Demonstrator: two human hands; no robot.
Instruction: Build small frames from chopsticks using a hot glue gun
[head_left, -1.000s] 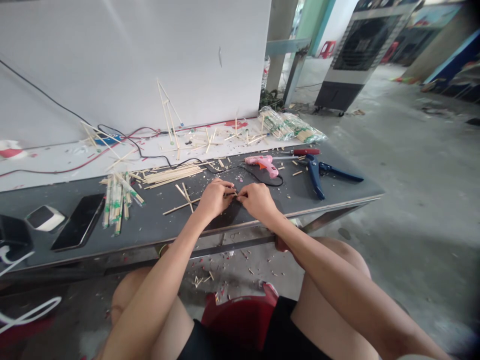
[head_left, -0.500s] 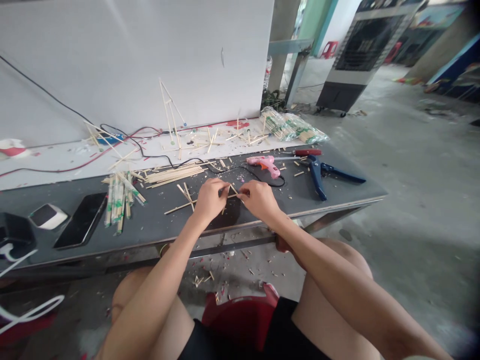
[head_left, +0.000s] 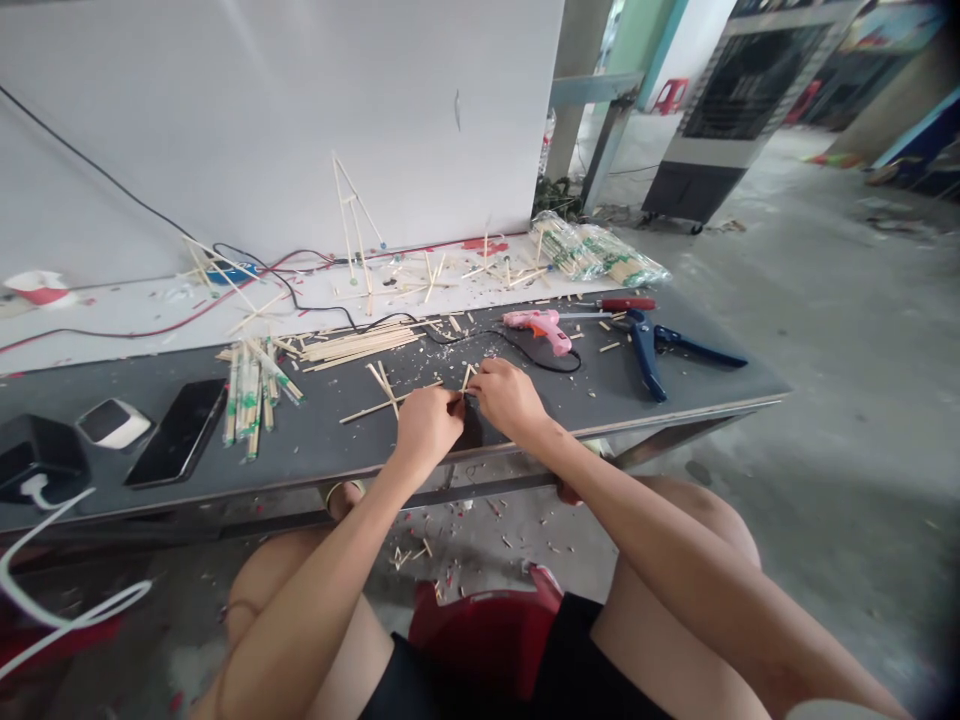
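Lower and nearer the front edge of the tabletop [head_left: 322,455] with the left hand [head_left: 427,425] than half a sec back, snug against the right hand [head_left: 508,397]. Both knuckles-up, fingertips pinched tight on a short stick [head_left: 466,377] poking up between them, near the pink glue gun [head_left: 541,328].

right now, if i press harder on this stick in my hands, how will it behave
The stick looks thin, so probably stiff but snaps easily; broken bits litter the table. Likely very light, pinched between left hand and right hand.
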